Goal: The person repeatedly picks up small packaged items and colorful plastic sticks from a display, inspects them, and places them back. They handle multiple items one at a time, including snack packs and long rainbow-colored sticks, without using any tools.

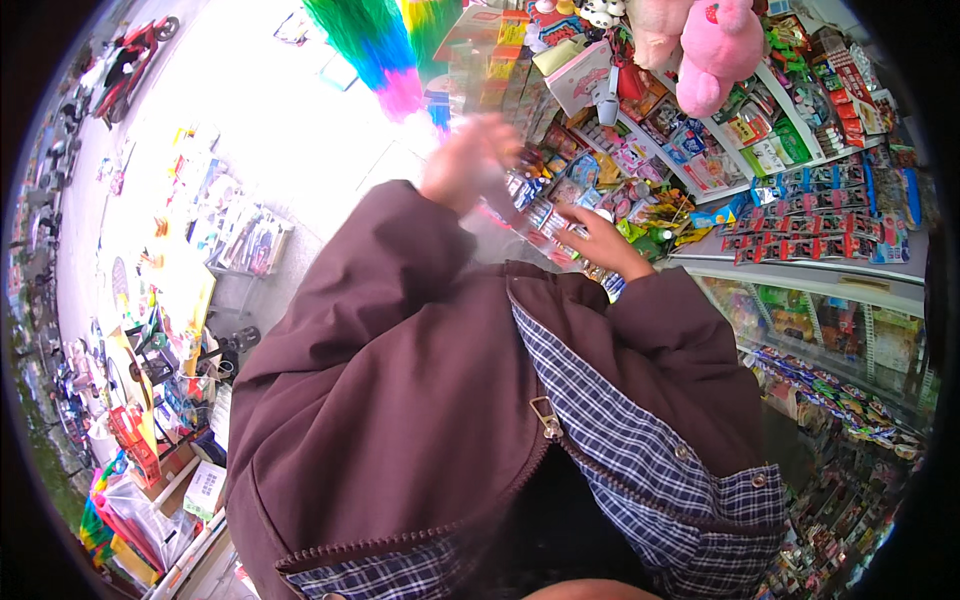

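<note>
Motion blurs my left hand (469, 165), raised at the upper middle beyond the brown jacket sleeve (390, 240); whether it holds anything cannot be made out. Lower and to the right, my right hand (604, 244) reaches over the small packaged goods (577, 176) with thumb and fingers apart, and I see nothing gripped in it. A blurred translucent area (499, 214) lies between the two hands, perhaps clear plastic. Just above my left hand hang rainbow-coloured feathery plumes (367, 52). My open brown jacket (390, 375) with a checked lining (622, 420) fills the lower middle.
Pink plush toys (720, 56) hang at upper right above shelves of packets (720, 142). Rows of hanging sachets (814, 225) lie above a glass-fronted case (832, 319). At left are a goods stand (251, 240), a white box with writing (205, 487) and a red scooter (131, 71).
</note>
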The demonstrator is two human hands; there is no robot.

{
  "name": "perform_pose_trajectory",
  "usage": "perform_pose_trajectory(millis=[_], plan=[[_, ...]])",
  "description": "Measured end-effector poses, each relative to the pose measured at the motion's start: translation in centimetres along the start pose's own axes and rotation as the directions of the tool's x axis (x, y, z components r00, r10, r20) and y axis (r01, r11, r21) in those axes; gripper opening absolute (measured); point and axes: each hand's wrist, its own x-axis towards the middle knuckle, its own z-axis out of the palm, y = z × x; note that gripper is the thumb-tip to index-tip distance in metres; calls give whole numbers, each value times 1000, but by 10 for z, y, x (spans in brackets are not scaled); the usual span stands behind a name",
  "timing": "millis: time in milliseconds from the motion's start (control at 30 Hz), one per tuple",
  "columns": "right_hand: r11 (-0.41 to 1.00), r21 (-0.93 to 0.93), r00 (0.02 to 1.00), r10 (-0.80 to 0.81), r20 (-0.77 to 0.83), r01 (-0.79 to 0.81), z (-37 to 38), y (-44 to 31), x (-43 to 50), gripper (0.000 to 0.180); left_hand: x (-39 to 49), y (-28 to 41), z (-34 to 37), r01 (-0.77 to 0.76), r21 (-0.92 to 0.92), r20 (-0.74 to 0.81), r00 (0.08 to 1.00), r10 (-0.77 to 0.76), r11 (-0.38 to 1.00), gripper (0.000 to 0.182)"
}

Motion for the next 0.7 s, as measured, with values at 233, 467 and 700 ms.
perform_pose_trajectory(millis=[233,467,700], plan=[[746,643,984,161,79,-174,33,-71,78,33,12,-16,-3,13,183,-125,992,10,983,42],[749,655,983,178,-51,-102,27,-87,117,21,48,36,-68,30,288,-366,927,81,957,36],[719,693,924,299,-239,-54,15,-96,172,19,106,88,-64,-110,755,-210,893,399,646,31]])
